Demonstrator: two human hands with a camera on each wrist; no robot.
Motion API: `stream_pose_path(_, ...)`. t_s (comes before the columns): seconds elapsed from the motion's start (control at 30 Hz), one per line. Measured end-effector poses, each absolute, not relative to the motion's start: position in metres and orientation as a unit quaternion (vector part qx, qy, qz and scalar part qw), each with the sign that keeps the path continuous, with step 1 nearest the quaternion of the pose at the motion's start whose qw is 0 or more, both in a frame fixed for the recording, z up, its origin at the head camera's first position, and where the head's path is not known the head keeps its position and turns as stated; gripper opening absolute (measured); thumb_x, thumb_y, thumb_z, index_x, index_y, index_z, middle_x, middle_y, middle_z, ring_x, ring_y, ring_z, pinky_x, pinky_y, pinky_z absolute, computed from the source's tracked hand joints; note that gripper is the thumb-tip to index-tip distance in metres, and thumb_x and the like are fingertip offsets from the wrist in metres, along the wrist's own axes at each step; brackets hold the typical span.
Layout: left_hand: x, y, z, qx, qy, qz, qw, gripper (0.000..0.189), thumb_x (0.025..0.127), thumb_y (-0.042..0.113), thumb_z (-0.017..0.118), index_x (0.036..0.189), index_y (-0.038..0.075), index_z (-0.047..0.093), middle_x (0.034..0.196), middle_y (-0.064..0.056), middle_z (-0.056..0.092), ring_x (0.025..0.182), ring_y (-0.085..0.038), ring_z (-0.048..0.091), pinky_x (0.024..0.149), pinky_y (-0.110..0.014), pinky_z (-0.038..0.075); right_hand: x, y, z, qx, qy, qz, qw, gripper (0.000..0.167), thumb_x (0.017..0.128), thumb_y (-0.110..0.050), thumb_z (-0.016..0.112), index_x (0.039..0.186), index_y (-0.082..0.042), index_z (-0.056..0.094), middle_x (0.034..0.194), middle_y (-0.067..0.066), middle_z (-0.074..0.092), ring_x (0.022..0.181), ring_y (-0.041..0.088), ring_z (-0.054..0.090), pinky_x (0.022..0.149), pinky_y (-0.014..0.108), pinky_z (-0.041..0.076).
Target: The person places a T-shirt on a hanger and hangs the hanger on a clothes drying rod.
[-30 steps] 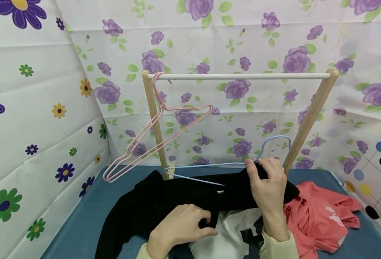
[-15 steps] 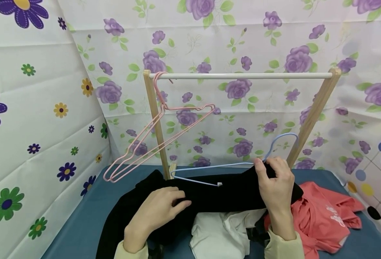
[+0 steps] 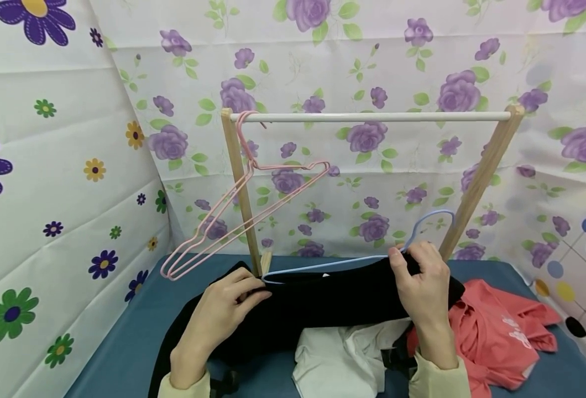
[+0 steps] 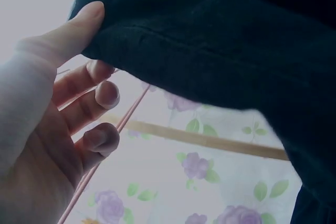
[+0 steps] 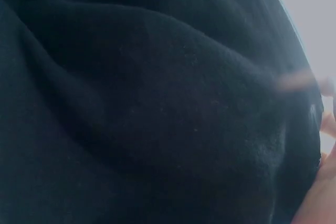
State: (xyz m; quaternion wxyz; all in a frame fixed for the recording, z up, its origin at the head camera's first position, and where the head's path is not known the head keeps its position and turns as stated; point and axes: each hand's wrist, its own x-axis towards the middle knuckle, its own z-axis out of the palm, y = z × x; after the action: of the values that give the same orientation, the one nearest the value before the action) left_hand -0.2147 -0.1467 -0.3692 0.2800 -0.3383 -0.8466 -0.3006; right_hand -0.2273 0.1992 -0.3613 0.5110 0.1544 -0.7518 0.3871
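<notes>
Hands (image 3: 221,309) (image 3: 422,290): pinch black garment (image 3: 318,307) | blue hanger (image 3: 333,265): partly behind its edge

Open passage under white bar (image 3: 372,116), between pink hanger wires (image 3: 283,197) and right wooden post (image 3: 481,179). Left end obstructed: pink wires cross left wooden post (image 3: 251,247). Lower down, blue hanger (image 3: 333,264) and black garment (image 3: 318,304) bar way between left hand (image 3: 223,318) and right hand (image 3: 424,290).

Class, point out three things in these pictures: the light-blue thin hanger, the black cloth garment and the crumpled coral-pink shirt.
Light-blue thin hanger (image 3: 333,263): head view, on its long upper bar.
Black cloth garment (image 3: 318,303): head view, middle of its fabric.
Crumpled coral-pink shirt (image 3: 489,329): head view, fabric left of its white print.
</notes>
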Motion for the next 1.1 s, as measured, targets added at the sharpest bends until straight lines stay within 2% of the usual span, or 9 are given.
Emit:
stream_pose_path(0.17, -0.213, -0.153, -0.367, -0.326, -0.854, -0.287, 0.288, 0.015, 0.081, 0.014, 0.079, 0.092, 0.022, 0.072, 0.086, 0.017, 0.056, 0.061, 0.002, 0.042, 0.053, -0.02, 0.038, -0.229, 0.198, -0.361, 0.183, -0.748, 0.384, 0.509, 0.016, 0.088, -0.017, 0.067, 0.074, -0.01, 0.066, 0.073, 0.003, 0.058, 0.073, 0.019, 0.048, 0.068, 0.032, 0.034)
stream_pose_path(0.47, -0.209, -0.15, -0.363, -0.315, -0.86, -0.264, 0.303, 0.015, 0.082, 0.011, 0.078, 0.094, 0.018, 0.071, 0.093, 0.011, 0.061, 0.071, -0.001, 0.057, 0.06, -0.021, 0.048, -0.228, 0.199, -0.364, 0.211, -0.751, 0.376, 0.499, 0.017, 0.092, -0.02, 0.066, 0.08, -0.009, 0.07, 0.075, 0.002, 0.058, 0.074, 0.019, 0.05, 0.068, 0.029, 0.036)
stream_pose_path(0.6, -0.207, -0.149, -0.363, -0.316, -0.856, -0.268, 0.309, 0.016, 0.083, 0.009, 0.077, 0.094, 0.019, 0.07, 0.094, 0.012, 0.061, 0.073, -0.001, 0.057, 0.061, -0.021, 0.048, -0.228, 0.198, -0.365, 0.221, -0.76, 0.369, 0.487, 0.016, 0.093, -0.021, 0.065, 0.083, -0.01, 0.071, 0.077, 0.0, 0.058, 0.074, 0.016, 0.049, 0.067, 0.028, 0.035)
stream_pose_path(0.77, -0.209, -0.142, -0.362, -0.329, -0.846, -0.268, 0.325, 0.018, 0.085, 0.006, 0.074, 0.099, 0.016, 0.068, 0.095, 0.009, 0.062, 0.075, -0.004, 0.058, 0.064, -0.025, 0.049, -0.231, 0.195, -0.363, 0.242, -0.763, 0.356, 0.482, 0.021, 0.096, -0.029, 0.063, 0.086, -0.012, 0.071, 0.079, -0.001, 0.058, 0.075, 0.016, 0.049, 0.067, 0.028, 0.035)
stream_pose_path(0.87, -0.211, -0.137, -0.364, -0.342, -0.836, -0.267, 0.335, 0.024, 0.086, 0.001, 0.073, 0.105, 0.014, 0.066, 0.098, 0.005, 0.064, 0.082, -0.008, 0.06, 0.069, -0.028, 0.051, -0.233, 0.192, -0.363, 0.254, -0.76, 0.352, 0.484, 0.027, 0.097, -0.036, 0.061, 0.087, -0.012, 0.07, 0.08, -0.001, 0.058, 0.076, 0.017, 0.051, 0.067, 0.027, 0.036)
stream_pose_path(1.1, -0.216, -0.12, -0.371, -0.362, -0.832, -0.244, 0.343, 0.029, 0.09, 0.0, 0.068, 0.116, 0.013, 0.063, 0.102, 0.0, 0.064, 0.084, -0.015, 0.058, 0.076, -0.033, 0.047, -0.231, 0.185, -0.362, 0.258, -0.748, 0.361, 0.493, 0.032, 0.097, -0.04, 0.061, 0.084, -0.012, 0.067, 0.079, -0.002, 0.057, 0.077, 0.017, 0.051, 0.068, 0.027, 0.037)
